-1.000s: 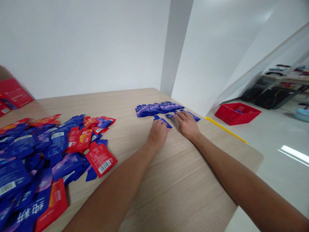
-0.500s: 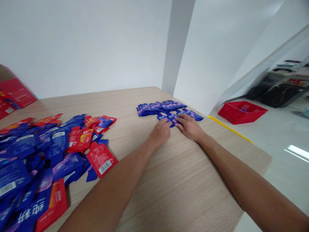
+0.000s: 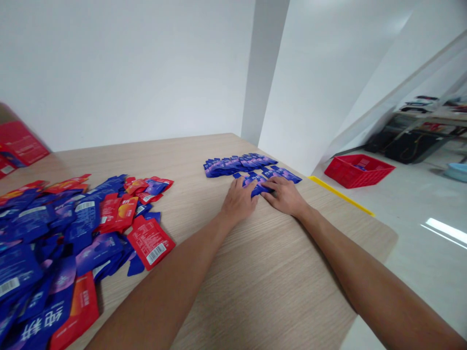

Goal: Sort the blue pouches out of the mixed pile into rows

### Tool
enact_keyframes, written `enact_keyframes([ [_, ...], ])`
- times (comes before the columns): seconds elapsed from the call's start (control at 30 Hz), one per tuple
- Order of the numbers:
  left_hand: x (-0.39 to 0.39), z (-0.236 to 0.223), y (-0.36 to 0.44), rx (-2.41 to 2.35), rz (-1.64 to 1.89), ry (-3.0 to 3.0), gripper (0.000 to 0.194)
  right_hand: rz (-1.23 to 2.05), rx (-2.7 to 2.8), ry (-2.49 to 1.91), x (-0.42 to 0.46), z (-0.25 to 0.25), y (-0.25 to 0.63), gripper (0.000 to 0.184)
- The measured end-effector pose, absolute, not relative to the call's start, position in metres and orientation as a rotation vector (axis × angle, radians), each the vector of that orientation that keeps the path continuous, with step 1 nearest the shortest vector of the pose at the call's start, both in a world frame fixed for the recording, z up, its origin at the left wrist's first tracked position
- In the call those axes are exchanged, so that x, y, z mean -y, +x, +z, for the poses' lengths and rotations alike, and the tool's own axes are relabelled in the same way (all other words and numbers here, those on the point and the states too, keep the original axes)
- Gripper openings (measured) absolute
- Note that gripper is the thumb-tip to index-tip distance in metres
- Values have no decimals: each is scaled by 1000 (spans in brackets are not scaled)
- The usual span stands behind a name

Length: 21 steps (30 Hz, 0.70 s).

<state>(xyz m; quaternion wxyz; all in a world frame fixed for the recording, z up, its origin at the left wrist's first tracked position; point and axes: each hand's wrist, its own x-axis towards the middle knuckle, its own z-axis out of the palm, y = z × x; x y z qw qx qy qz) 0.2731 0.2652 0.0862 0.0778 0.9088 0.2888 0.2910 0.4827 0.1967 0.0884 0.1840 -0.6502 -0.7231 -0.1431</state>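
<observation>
Both of my hands rest on a short row of blue sachets (image 3: 258,181) lying flat on the wooden table. My left hand (image 3: 238,200) lies over the row's left end, its fingers stretched out and touching the sachets. At the right, my right hand (image 3: 286,195) touches the same row with fingers apart and its thumb by the near edge of a sachet. Parts of the sachets are hidden under the fingers. Just behind them is a longer row of overlapping blue sachets (image 3: 237,164).
A loose heap of blue and red sachets (image 3: 83,218) covers the table's left side. Red boxes (image 3: 24,143) stand at the far left. White walls border the table. On the floor to the right sit a red crate (image 3: 359,171) and a yellow strip (image 3: 339,195).
My left hand's fingers have gone from bent to stretched out over the sachets. My right hand stays at the row. The view has shifted slightly.
</observation>
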Motion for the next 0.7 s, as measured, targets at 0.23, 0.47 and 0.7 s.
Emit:
enact_keyframes([
  [0.23, -273, 84, 276, -698, 764, 2736, 26, -445, 2014, -1933, -190, 93, 480, 40],
  [0.47, -286, 85, 278, -601, 746, 2684, 24, -476, 1989, -1976, -189, 94, 483, 39],
  [0.7, -286, 88, 278, -609, 799, 2636, 28, -510, 1970, -1941, -194, 84, 489, 35],
])
